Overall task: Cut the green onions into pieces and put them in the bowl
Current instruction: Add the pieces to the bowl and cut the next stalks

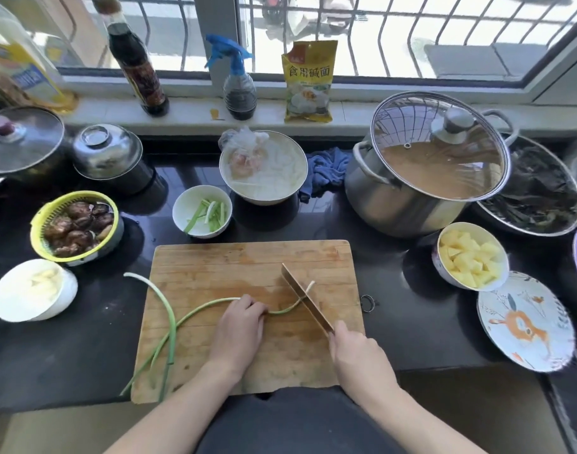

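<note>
Head view. Green onion [195,311] on cutting board [215,257], pinned under left hand [239,326]; right hand [354,350] closed round knife [305,298], blade apparently at white end. Bowl [182,204] holds few pieces; most stalk uncut.

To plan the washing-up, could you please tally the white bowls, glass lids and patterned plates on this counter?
White bowls: 4
Glass lids: 2
Patterned plates: 1
Total: 7
</note>
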Demonstrator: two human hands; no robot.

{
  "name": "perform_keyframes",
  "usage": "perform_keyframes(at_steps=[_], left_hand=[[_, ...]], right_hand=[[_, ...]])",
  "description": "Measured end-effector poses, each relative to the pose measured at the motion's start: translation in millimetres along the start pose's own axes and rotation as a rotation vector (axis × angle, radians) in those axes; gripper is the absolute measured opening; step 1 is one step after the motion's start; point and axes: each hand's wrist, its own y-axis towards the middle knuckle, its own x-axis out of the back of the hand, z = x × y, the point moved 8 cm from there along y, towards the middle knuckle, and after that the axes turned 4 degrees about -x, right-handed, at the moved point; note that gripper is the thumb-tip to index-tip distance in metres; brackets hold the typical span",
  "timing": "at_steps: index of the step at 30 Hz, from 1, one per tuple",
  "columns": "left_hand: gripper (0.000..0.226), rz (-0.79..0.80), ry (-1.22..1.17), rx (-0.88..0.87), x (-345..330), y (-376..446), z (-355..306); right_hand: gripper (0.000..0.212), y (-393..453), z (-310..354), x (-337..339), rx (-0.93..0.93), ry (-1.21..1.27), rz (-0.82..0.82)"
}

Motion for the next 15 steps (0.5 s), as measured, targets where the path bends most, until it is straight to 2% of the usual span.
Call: perform_keyframes(at_steps=[6, 11, 15], left_hand=[[0.010, 0.035, 0.035, 0.002, -1.7, 6.1, -0.3], [0.009, 0.037, 0.016, 0.015, 1.9, 4.9, -2.0], [0.020, -0.041, -0.099, 0.143, 12.0, -2.2, 14.9]], right_hand=[[0.018, 24.1, 24.2, 5.0, -0.004, -0.001, -0.025], [0.022, 30.1, 34.4, 14.5, 0.016, 0.102, -0.032], [0.025, 0.6, 27.9, 11.5, 0.032, 0.176, -0.030]])
